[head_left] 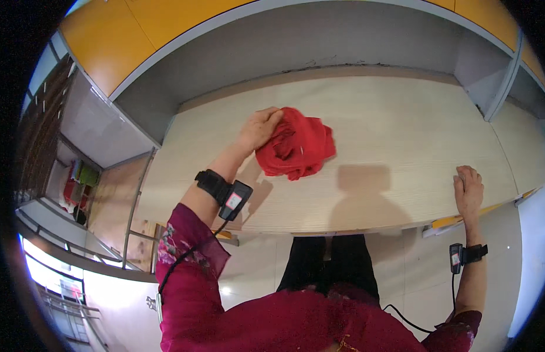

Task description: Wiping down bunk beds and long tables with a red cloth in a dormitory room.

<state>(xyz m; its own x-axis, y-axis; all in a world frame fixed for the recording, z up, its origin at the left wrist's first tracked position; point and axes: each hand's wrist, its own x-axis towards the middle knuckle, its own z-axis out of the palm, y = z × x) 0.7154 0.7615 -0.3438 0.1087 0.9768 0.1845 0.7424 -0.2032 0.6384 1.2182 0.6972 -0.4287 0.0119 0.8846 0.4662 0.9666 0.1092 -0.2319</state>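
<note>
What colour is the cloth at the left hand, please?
The cloth is red, clearest in the head view.

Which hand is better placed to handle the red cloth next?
Probably the left hand: it touches the red cloth at its left side. The right hand is well apart, toward the right end of the desk.

The desktop point(416, 129) is pale, with faint wood grain running lengthwise; a seam point(503, 146) crosses it toward the right end. Directly on it, slightly left of centre, lies a red cloth point(306, 145), crumpled into loose folds. A shadow point(363, 202) falls toward the front edge point(343, 232).
</note>
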